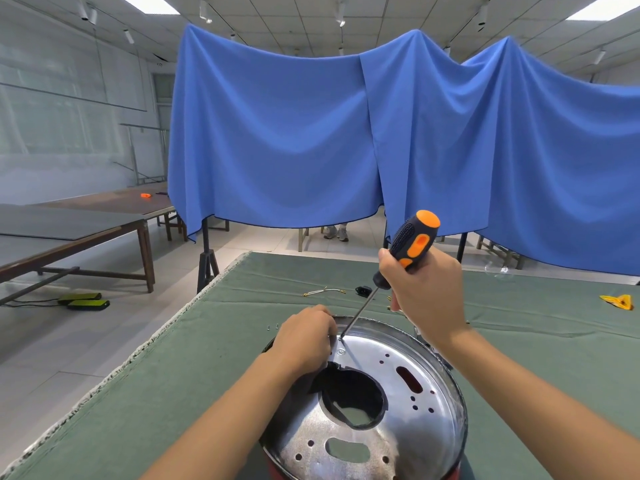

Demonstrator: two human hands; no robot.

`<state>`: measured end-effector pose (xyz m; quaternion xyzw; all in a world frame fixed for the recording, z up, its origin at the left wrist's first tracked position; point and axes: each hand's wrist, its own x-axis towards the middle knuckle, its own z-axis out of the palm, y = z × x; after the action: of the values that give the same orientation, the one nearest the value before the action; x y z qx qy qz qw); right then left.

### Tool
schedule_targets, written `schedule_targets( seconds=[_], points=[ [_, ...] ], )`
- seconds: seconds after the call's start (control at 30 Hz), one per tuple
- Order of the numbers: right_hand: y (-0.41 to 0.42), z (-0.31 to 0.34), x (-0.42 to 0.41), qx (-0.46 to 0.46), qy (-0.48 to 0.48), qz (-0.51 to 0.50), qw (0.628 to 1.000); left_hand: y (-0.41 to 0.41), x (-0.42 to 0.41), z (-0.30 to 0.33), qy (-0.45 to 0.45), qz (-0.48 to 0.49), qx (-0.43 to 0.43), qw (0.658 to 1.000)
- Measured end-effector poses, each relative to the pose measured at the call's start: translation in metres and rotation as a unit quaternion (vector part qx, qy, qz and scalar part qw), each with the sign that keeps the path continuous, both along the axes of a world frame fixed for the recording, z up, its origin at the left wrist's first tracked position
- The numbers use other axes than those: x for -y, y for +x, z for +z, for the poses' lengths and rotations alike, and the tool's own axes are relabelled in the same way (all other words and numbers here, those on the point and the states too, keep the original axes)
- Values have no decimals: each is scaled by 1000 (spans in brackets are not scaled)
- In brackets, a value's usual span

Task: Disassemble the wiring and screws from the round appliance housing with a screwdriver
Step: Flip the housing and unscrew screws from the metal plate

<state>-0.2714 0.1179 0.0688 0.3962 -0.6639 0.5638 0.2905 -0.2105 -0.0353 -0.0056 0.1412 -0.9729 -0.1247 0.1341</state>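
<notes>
The round housing [391, 403] sits on the green table cover [194, 386] at the near edge, its shiny metal plate facing up. The right hand [424, 289] has its fingers curled round the black-and-orange screwdriver [407, 249], whose tip meets the housing's far rim. The left hand [304, 337] rests on that rim just beside the tip, fingers bent; what they pinch cannot be told. Beyond the housing lie 2 small screws [273, 327], a loose wire [323, 292] and a black connector [363, 290].
</notes>
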Motion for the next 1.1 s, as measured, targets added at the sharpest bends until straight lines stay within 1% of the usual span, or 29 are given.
schedule_targets(
  seconds=[0.33,0.43,0.5,0.6,0.73,0.8,0.87,1.03,1.1],
  points=[
    [-3,-3,-3,24,6,-10,1000,-2,-1,2,-16,0,5,1000],
    [-2,1,-2,31,24,-16,999,-4,0,-1,-12,0,-1,1000],
    [-3,10,1,48,62,-24,997,-4,1,-2,-5,-5,-3,1000],
    [-3,26,10,81,128,-26,988,-4,2,-2,27,-19,-14,999],
    [-3,44,28,106,186,-53,975,-6,-5,6,97,-40,-120,987],
    [-4,53,36,129,213,-49,967,-7,-10,11,173,-34,-154,972],
    [-4,62,43,142,245,-52,958,-8,-13,17,240,-31,-162,957],
    [-4,79,48,147,336,-102,925,-11,-9,25,231,-35,-150,961],
    [-3,90,47,146,330,-124,924,-11,-6,25,237,-42,-149,959]
  ],
)
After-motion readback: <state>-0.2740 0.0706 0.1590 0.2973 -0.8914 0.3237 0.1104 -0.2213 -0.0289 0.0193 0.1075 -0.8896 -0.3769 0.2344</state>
